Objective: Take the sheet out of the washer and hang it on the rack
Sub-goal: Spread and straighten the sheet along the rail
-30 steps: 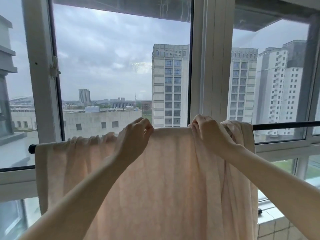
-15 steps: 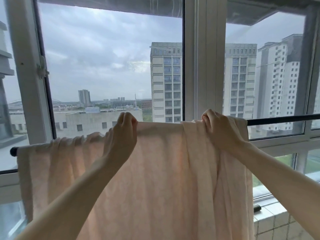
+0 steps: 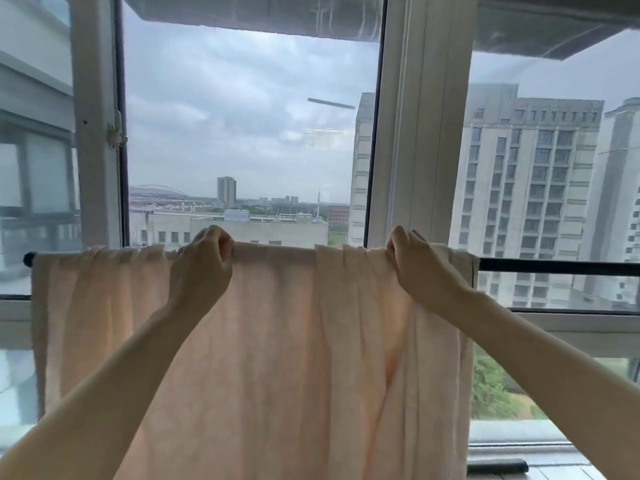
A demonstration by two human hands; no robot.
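Note:
A pale peach sheet (image 3: pixel 273 341) hangs draped over a black horizontal rack bar (image 3: pixel 554 265) in front of the window. My left hand (image 3: pixel 202 268) grips the sheet's top fold at the bar, left of the middle. My right hand (image 3: pixel 417 265) pinches the bunched folds at the top further right. The cloth between my hands lies flat; left of my left hand and under my right hand it is gathered in pleats. The washer is out of sight.
White window frames (image 3: pixel 408 133) and glass stand directly behind the bar, with high buildings outside. The bar's left end cap (image 3: pixel 29 258) sticks out beyond the sheet. A tiled sill (image 3: pixel 519 469) with a dark object lies at the lower right.
My hands have moved apart along the bar, the left one leftward and the right one rightward, spreading the sheet wider. The view has shifted a little to the left.

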